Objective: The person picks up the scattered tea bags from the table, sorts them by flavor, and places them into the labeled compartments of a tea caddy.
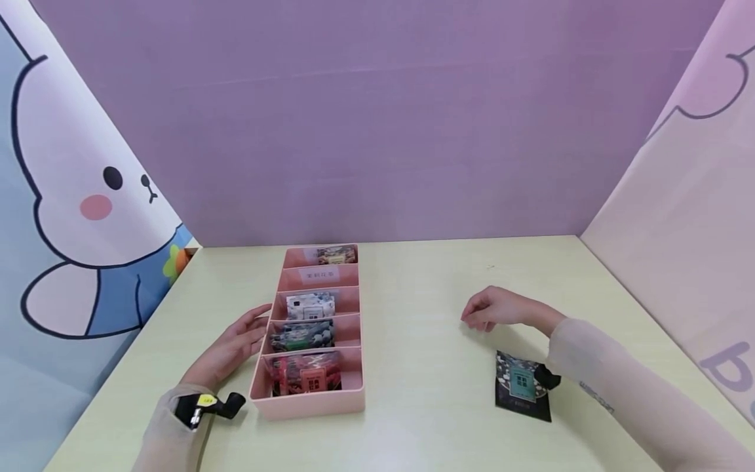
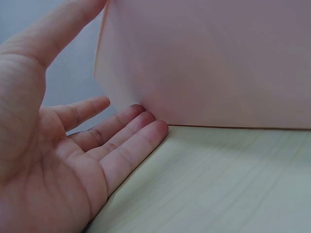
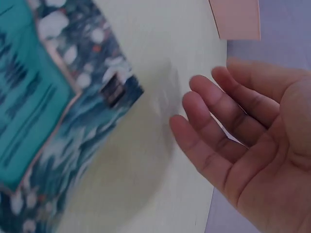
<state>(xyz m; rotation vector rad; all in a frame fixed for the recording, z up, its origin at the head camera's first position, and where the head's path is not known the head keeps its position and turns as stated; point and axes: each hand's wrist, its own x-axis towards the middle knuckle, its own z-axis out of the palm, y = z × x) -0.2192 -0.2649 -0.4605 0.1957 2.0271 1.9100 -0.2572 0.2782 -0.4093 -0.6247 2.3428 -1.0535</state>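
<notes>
A long pink divided box (image 1: pixel 312 404) stands on the table at centre left. My left hand (image 1: pixel 232 347) lies at its left side, and in the left wrist view the straight fingers touch the foot of the pink wall (image 2: pixel 218 63). Over the table on the right hovers my right hand (image 1: pixel 495 309), its fingers loosely bent with nothing between them. A dark flowered packet (image 1: pixel 522 385) with a teal label lies flat below the right wrist, apart from the fingers; it shows large at the left of the right wrist view.
Red packets (image 1: pixel 307 373) fill the front compartment, with dark green packets (image 1: pixel 303 335) behind them. Further back come a white packet (image 1: pixel 310 306), a compartment showing a paper label (image 1: pixel 319 275), and a small packet (image 1: pixel 337 255) at the far end. A purple backdrop (image 1: pixel 377 131) rises behind.
</notes>
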